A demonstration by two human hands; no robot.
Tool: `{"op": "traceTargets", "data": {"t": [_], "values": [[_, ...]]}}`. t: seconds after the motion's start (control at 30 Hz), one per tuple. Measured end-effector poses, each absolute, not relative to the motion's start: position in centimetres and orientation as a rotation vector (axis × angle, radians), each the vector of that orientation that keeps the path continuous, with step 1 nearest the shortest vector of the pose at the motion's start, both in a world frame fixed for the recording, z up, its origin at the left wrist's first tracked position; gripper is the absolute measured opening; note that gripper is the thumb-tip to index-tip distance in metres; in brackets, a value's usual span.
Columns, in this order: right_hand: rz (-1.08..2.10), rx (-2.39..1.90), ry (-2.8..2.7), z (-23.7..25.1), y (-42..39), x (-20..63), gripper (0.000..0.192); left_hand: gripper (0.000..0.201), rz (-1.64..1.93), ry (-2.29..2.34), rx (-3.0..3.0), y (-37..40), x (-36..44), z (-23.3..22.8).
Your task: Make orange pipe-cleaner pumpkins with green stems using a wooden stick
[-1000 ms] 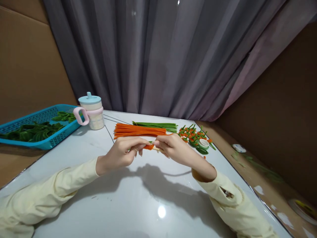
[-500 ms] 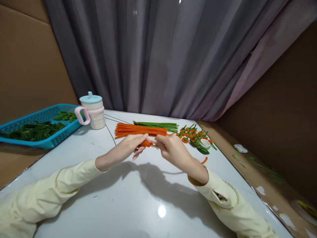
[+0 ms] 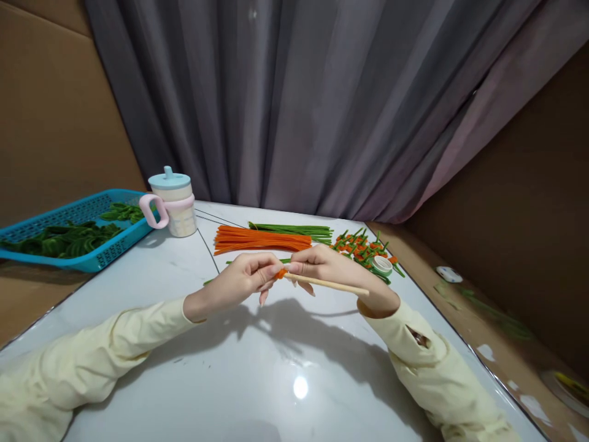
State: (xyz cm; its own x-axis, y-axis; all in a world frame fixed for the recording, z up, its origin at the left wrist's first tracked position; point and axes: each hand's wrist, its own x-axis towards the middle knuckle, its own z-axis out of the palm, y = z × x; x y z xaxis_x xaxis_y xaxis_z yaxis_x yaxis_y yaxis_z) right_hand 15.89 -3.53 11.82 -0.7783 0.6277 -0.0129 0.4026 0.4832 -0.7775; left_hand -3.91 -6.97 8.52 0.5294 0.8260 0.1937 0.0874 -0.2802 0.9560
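Pinched in my left hand (image 3: 246,276) is a small coil of orange pipe cleaner (image 3: 280,274), mostly covered by the fingertips. A thin wooden stick (image 3: 334,284) runs from the coil to the right, tilting slightly down. My right hand (image 3: 319,263) has its thumb and fingers closed around the stick's coil end. Bits of green pipe cleaner (image 3: 208,282) show beside and behind my left hand; whether it is held, I cannot tell. Just beyond the hands lie a bundle of orange pipe cleaners (image 3: 260,239) and a bundle of green pipe cleaners (image 3: 299,230).
Several small orange pieces with green stems (image 3: 361,245) are heaped at the right, beside a roll of tape (image 3: 381,265). A lidded cup (image 3: 181,212) with a pink handle stands left, next to a blue basket (image 3: 99,263) of green pieces. A grey curtain (image 3: 294,110) hangs behind.
The wooden stick, mostly hidden before, now shows pointing right across my right hand. Less of the orange coil is visible. Green pipe cleaner has come into sight by my left hand.
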Motion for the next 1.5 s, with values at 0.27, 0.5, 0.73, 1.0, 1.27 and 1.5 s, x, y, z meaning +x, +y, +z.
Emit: {"op": "traceTargets", "data": {"t": [0.27,0.5,0.73,1.0,1.27,1.5], "values": [[1.574,-0.797,-2.082,9.2,-2.8,14.1,0.034,0.031,1.133,0.707,1.347,-6.3,-3.5,7.5],[0.834,-1.085,-2.312,9.2,-4.6,13.2,0.034,0.029,1.257,0.732,1.165,-5.7,-4.0,7.7],[0.012,-1.311,-2.716,10.1,-8.1,12.9,0.017,0.033,1.264,0.854,1.280,-4.9,-4.3,6.9],[-0.218,-1.297,-2.846,11.2,-8.4,13.3,0.030,0.025,1.254,1.120,1.740,-4.5,-4.3,5.9],[-0.259,-1.124,-2.824,12.3,-8.1,14.3,0.035,0.016,1.093,1.220,2.119,-5.6,-4.1,6.2],[-0.208,-1.145,-2.765,13.3,-7.0,15.7,0.030,0.018,0.938,0.906,2.471,-6.9,-3.9,6.7]]}}
